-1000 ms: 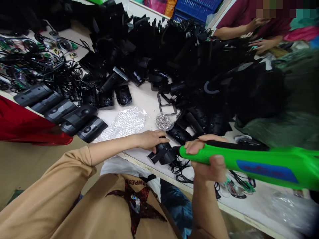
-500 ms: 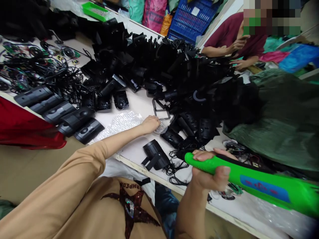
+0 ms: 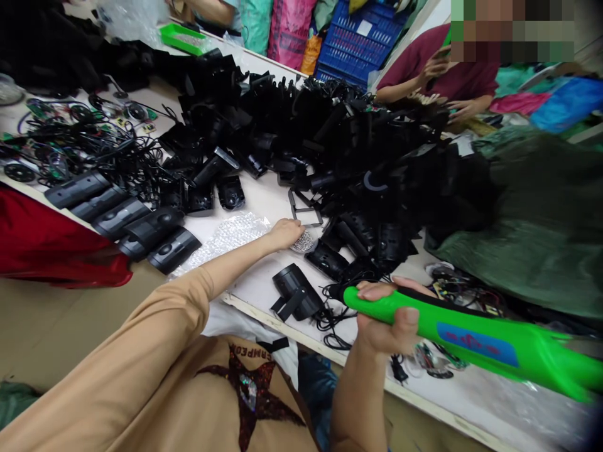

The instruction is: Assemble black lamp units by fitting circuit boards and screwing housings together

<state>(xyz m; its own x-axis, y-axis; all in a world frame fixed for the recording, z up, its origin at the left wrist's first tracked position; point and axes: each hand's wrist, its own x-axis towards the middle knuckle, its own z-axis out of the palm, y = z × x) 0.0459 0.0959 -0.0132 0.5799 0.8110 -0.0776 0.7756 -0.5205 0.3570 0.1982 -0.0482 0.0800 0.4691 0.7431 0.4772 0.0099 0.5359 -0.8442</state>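
Observation:
My right hand (image 3: 386,320) is wrapped round a bright green power screwdriver (image 3: 475,342) whose dark tip points left toward a black round housing with a bracket (image 3: 296,292) lying near the table's front edge. My left hand (image 3: 285,232) is stretched forward with its fingers curled down into a small dish of silver screws (image 3: 305,243). What the fingers pinch, if anything, is hidden. A sheet of bubble wrap (image 3: 226,238) lies just left of that hand.
A big heap of black plastic housings (image 3: 330,138) fills the table's middle. Several finished black units (image 3: 127,220) line the left edge, tangled cables (image 3: 80,138) behind them. A green sack (image 3: 537,226) lies right. Another person in a maroon top (image 3: 424,63) works at the far side.
My left hand let go of the black housing and reached forward to the screw dish. The green screwdriver drew back from the housing and tilted lower right.

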